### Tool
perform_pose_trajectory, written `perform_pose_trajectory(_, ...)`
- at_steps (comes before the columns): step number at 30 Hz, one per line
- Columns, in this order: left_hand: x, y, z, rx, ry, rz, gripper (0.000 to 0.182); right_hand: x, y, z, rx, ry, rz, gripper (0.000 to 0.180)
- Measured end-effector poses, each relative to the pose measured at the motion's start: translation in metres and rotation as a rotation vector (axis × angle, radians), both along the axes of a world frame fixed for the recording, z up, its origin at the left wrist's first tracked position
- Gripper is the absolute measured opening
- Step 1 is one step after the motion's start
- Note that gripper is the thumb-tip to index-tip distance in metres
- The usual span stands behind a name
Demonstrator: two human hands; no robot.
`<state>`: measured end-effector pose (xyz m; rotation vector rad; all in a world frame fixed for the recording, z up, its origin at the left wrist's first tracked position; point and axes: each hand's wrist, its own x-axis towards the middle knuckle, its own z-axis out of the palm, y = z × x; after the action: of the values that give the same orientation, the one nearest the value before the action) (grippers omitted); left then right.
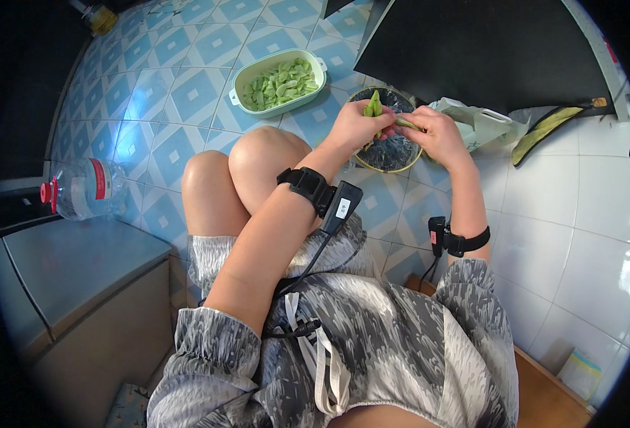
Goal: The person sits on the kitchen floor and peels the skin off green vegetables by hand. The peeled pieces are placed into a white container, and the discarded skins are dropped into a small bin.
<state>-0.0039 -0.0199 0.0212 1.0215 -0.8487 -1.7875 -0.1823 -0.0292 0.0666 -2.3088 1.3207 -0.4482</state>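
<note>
My left hand (pixel 362 124) is closed around several flat green bean pods (pixel 375 101), their tips rising above the fingers. Close beside it, my right hand (pixel 437 132) pinches a pale green pod (pixel 408 124) that lies between the two hands. Part of that pod is hidden by my fingers. Both hands are over a round bin (pixel 392 155) with a yellow rim and a dark plastic liner. Farther off to the left, a light green oval basin (pixel 282 111) on the floor holds many broken green bean pieces (pixel 280 85).
A white plastic bag (pixel 489 128) with more green at its base lies right of the bin, against a dark panel (pixel 481 48). A large clear bottle (pixel 87 188) with a red cap lies at left, near a grey cabinet (pixel 90 273). White wall tiles (pixel 539 192) flank my right arm.
</note>
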Motion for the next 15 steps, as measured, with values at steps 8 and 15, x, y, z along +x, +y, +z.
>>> perform_pose_trajectory(8, 0.008, -0.006, 0.004, -0.084, -0.144, 0.033, 0.015, 0.006, -0.022, 0.009, 0.107, 0.020, 0.182, 0.022)
perform_pose_trajectory(15, 0.009, -0.004, 0.012, -0.083, -0.184, 0.049, 0.013, 0.003, -0.024, 0.007, 0.237, -0.105, 0.168, 0.022)
